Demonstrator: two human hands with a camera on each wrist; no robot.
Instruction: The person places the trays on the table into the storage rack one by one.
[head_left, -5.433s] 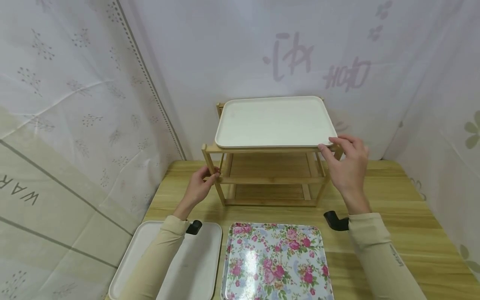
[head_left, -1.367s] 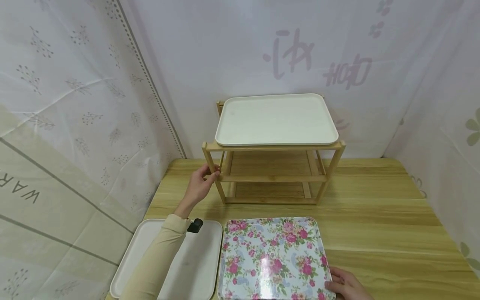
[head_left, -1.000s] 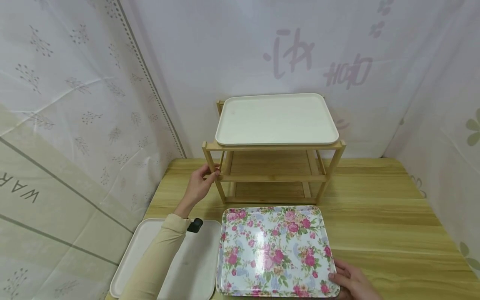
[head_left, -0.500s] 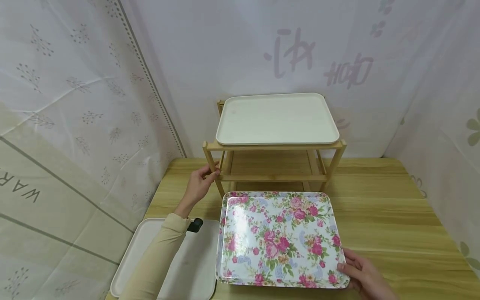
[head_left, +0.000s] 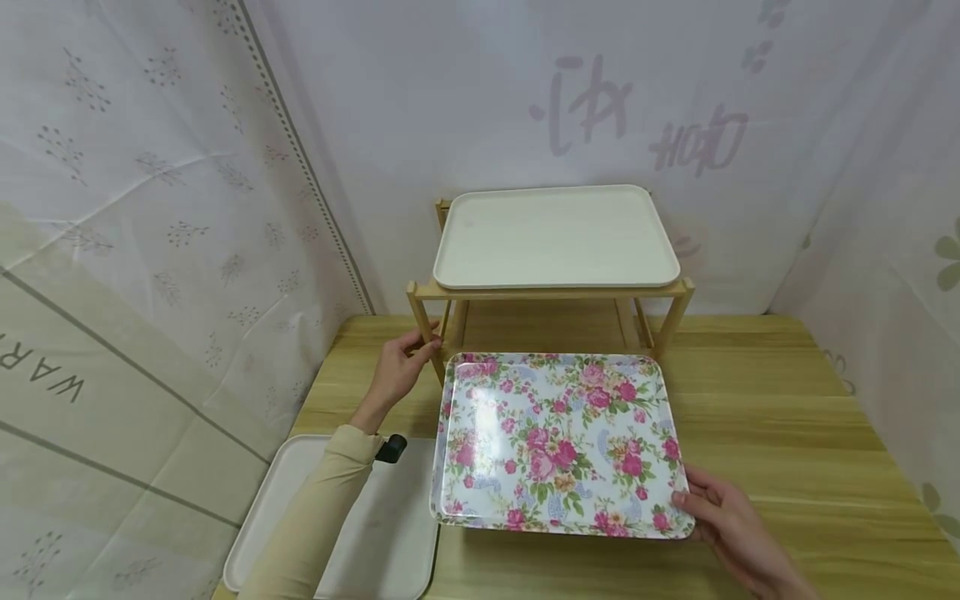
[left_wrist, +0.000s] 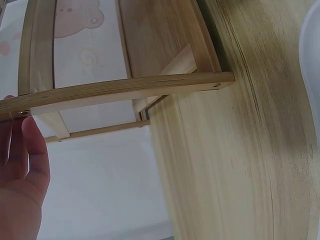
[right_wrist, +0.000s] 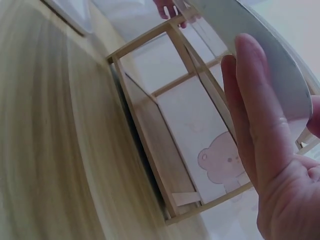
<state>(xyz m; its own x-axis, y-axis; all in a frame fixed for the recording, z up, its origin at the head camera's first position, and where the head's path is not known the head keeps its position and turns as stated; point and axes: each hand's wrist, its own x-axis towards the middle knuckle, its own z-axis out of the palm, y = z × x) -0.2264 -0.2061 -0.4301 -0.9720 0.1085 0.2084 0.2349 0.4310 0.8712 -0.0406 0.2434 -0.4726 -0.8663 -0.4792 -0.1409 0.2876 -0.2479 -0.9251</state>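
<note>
My right hand holds a floral tray with pink roses by its right front corner, thumb on top and fingers beneath. In the right wrist view, the fingers lie along the tray's pale underside. The tray is raised in front of the bamboo rack, its far edge overlapping the lower part of the rack. My left hand grips the rack's left front post, which the left wrist view shows as a wooden bar at the fingertips. A white tray rests on the top shelf.
Another white tray lies on the wooden table at front left, partly under my left forearm. The rack's middle shelf shows bare wood. Patterned cloth hangs behind and at both sides.
My right hand has left the top white tray, taken the floral tray from the table and lifted it forward to the rack. My left hand has stayed on the post.
</note>
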